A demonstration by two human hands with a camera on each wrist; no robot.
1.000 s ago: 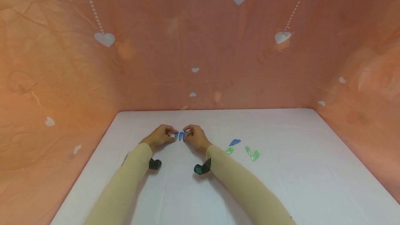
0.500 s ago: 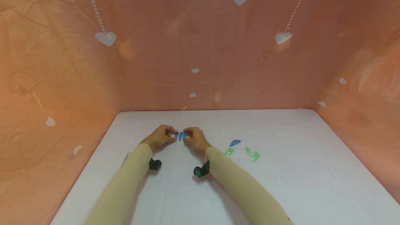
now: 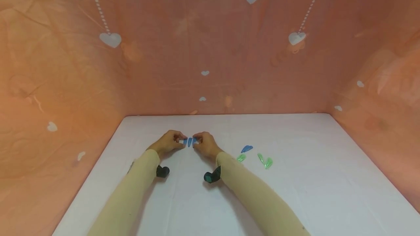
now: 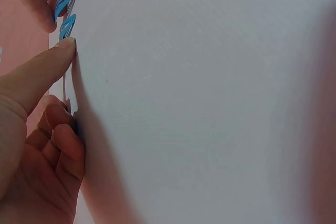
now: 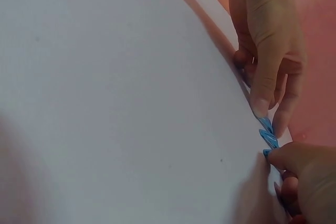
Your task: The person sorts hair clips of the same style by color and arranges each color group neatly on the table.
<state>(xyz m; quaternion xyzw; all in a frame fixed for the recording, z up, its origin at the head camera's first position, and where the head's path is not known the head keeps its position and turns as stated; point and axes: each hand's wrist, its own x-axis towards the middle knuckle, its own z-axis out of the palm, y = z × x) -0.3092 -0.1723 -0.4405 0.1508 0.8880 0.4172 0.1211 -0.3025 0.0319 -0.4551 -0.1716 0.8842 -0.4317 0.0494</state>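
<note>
Three blue snap hair clips stand side by side on the white table point(image 3: 197, 199) in the head view. My left hand point(image 3: 168, 142) pinches the leftmost hair clip point(image 3: 185, 142) between thumb and fingers. At the right end of the row, my right hand point(image 3: 206, 144) holds another hair clip point(image 3: 194, 141) by its sides. Between them lies the middle hair clip point(image 3: 190, 142), a narrow gap away from each. In the right wrist view the middle clip point(image 5: 269, 138) shows clearly, while fingertips partly cover the outer two.
To the right lie a blue hair clip point(image 3: 247, 149) and three green ones: one green clip point(image 3: 241, 158) by the right sleeve, a slim green clip point(image 3: 260, 158) and a wider green clip point(image 3: 268, 163). An orange cloth point(image 3: 210, 46) with white hearts surrounds the table.
The right hand has shifted slightly, and the clip in it now stands more in line with the other two. My left hand stays in place.
</note>
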